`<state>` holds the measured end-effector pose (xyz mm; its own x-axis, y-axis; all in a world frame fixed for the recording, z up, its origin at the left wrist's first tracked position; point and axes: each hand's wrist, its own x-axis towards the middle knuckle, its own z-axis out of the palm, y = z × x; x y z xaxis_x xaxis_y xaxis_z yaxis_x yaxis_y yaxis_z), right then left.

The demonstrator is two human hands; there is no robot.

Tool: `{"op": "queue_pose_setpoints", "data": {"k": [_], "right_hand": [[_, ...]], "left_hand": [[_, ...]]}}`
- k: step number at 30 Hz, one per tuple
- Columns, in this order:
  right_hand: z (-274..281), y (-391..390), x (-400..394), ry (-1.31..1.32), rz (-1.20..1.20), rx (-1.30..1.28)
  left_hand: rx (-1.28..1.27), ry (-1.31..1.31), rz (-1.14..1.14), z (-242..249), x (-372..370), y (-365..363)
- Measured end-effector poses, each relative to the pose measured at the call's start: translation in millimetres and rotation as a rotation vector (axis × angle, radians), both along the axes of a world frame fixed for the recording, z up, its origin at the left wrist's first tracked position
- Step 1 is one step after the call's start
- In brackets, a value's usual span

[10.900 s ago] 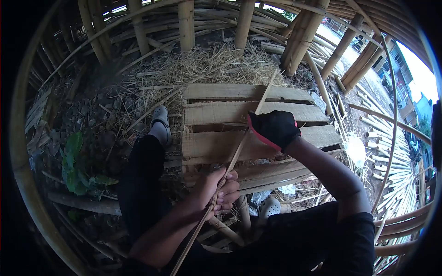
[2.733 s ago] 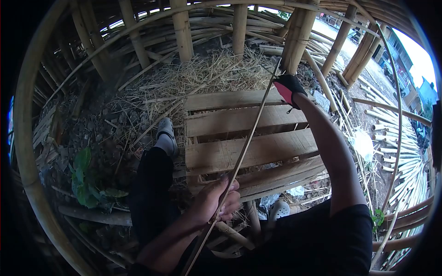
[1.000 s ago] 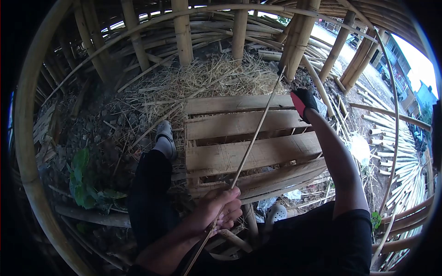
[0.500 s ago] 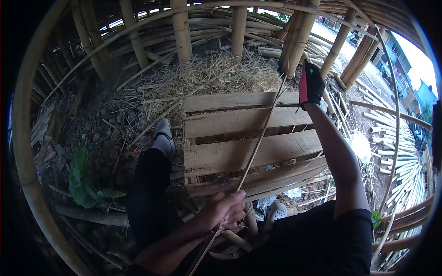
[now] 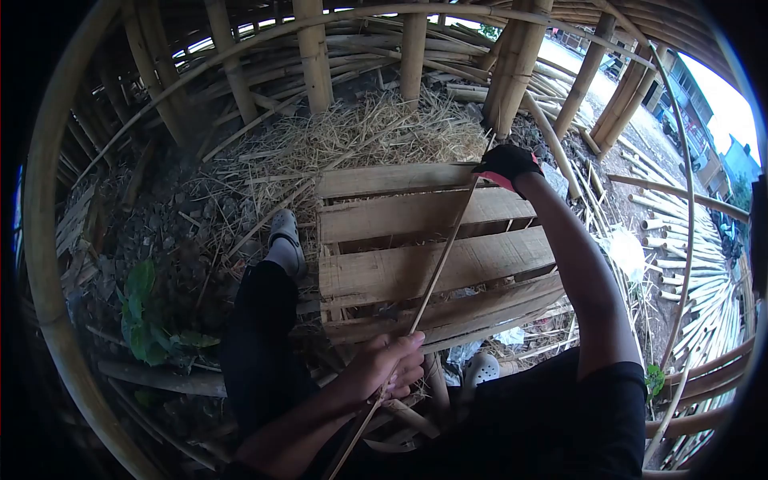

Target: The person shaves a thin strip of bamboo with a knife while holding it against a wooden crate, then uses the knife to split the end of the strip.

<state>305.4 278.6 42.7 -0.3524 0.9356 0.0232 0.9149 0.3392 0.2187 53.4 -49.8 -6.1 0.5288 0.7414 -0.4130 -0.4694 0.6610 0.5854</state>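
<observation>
A long thin bamboo strip [image 5: 439, 268] slants across the view, from below my lap up to the far edge of a slatted wooden crate [image 5: 376, 270]. My left hand [image 5: 386, 366], bare, is closed around the strip's lower part, in front of the crate's near side. At the far end, my right hand [image 5: 509, 169] wears a black and red glove and has its fingers closed over the strip, above the crate's last slat. The glove hides part of the strip there, and the tip pokes out just past it.
Upright bamboo posts [image 5: 516, 76] stand behind the crate. Straw shavings [image 5: 384, 136] heap at its far side. A curved bamboo pole [image 5: 50, 240] frames the left. Cut bamboo lengths [image 5: 700, 296] lie at right. My shoes [image 5: 286, 234] stand beside the crate.
My gloved right hand has come down and left from beside the far post onto the strip's far end. My left hand keeps its hold in the same place.
</observation>
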Motion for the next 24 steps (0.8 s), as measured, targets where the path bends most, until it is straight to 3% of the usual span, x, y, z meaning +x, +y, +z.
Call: {"op": "queue_pose_setpoints", "data": {"k": [2, 4, 8, 10, 13, 20, 22, 24], "right_hand": [[-2.1, 4.5, 6.2, 0.004, -0.039, -0.067], [-12.2, 18.7, 15.5, 0.267, -0.065, -0.289], [-29.5, 23.1, 23.9, 0.333, 0.066, -0.191], [-40.2, 25.3, 23.7, 0.577, 0.055, -0.206], [-39.1, 24.5, 19.8, 0.405, 0.057, -0.142], [-49.3, 38.1, 23.8, 0.462, -0.083, -0.279], [-53.6, 40.4, 26.0, 0.466, 0.066, -0.126], [-53.1, 40.6, 27.0, 0.401, 0.068, -0.078]], "left_hand": [[-0.007, 0.003, -0.006, 1.3, -1.0, 0.4], [-0.009, -0.002, -0.012, 1.0, -1.2, 0.9], [-0.024, -0.029, -0.009, 1.8, -1.3, 0.5], [-0.026, -0.024, -0.008, 1.4, -0.6, 0.4], [-0.021, -0.018, -0.009, -0.7, -1.3, 0.7], [-0.014, -0.005, -0.029, -0.3, -1.4, 1.6], [-0.015, -0.002, -0.025, 2.1, -1.9, 2.1], [-0.02, 0.001, -0.021, 2.4, -2.6, 1.8]]}}
